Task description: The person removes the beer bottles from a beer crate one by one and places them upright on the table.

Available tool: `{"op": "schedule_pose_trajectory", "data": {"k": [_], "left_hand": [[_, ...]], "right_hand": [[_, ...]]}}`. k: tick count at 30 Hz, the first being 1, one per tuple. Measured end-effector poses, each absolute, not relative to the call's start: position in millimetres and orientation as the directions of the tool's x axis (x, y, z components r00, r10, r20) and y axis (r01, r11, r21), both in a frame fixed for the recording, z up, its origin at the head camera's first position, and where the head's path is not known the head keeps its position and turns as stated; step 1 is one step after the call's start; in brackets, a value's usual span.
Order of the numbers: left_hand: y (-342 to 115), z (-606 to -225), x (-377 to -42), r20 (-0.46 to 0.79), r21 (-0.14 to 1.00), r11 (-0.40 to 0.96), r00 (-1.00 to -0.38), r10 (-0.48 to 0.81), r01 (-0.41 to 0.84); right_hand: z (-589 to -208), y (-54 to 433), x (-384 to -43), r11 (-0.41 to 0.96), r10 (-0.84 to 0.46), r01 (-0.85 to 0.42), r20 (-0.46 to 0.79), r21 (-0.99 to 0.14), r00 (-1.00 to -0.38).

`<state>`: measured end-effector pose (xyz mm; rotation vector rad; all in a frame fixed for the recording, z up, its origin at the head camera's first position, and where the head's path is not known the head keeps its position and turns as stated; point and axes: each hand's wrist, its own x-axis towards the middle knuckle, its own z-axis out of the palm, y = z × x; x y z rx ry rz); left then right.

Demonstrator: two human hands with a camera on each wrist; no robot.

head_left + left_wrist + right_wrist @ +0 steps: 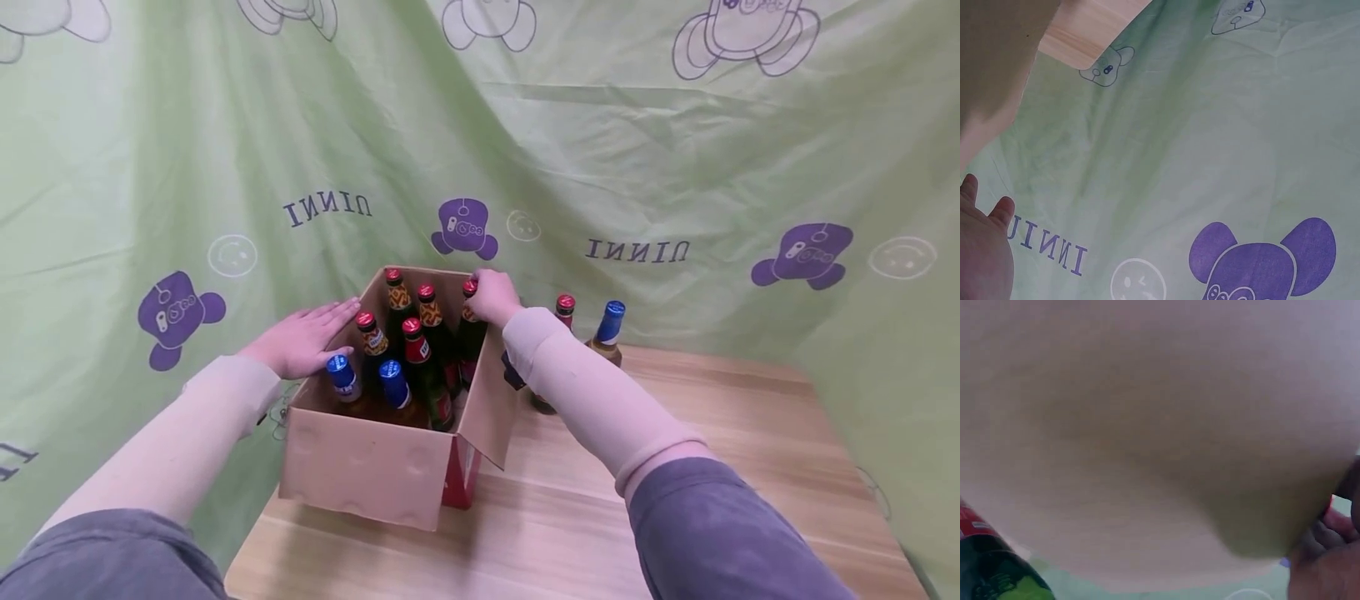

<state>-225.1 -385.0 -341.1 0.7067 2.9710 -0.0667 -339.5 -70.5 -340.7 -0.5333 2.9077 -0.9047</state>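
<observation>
A cardboard box holds several upright beer bottles, some with red caps and some with blue. My right hand curls its fingers round the top of a red-capped beer bottle in the box's far right corner. On the box's left edge rests my left hand, fingers extended, beside a blue-capped bottle. In the left wrist view, part of the left hand shows below a cardboard flap. A blurred cardboard flap fills most of the right wrist view, with the right hand at its edge.
Right of the box, a red-capped bottle and a blue-capped bottle stand on the wooden table, partly behind my right forearm. A green printed curtain hangs behind. Flaps stick out at the box's front and right.
</observation>
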Motion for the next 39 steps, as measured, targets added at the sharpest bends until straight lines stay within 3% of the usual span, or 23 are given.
{"op": "schedule_pose_trajectory", "data": {"k": [7,17,23,29,39], "left_hand": [[-388.8,-345.7,-228.2,-0.062,0.002,0.89,-0.888,0.456,0.457],[-393.0,-346.8,-227.1,-0.036,0.028,0.886,-0.885,0.464,0.464],[-394.2,-348.6,-230.0,-0.035,0.032,0.883,-0.883,0.468,0.468],[-391.4,-354.0,-233.9,-0.049,0.054,0.875,-0.874,0.483,0.48],[-393.5,-346.3,-230.5,-0.065,0.034,0.881,-0.879,0.472,0.471]], "right_hand": [[-345.6,-68.3,-341.6,0.724,-0.319,-0.331,0.131,-0.605,-0.939],[-305.5,-71.5,-337.1,0.657,-0.283,-0.335,0.191,-0.675,-0.94],[-258.9,-69.0,-333.3,0.629,-0.285,-0.39,0.268,-0.672,-0.92],[-198.1,-50.9,-319.6,0.573,-0.228,-0.324,0.233,-0.753,-0.945],[-110.6,-0.6,-292.7,0.269,-0.155,-0.279,0.244,-0.922,-0.957]]}}
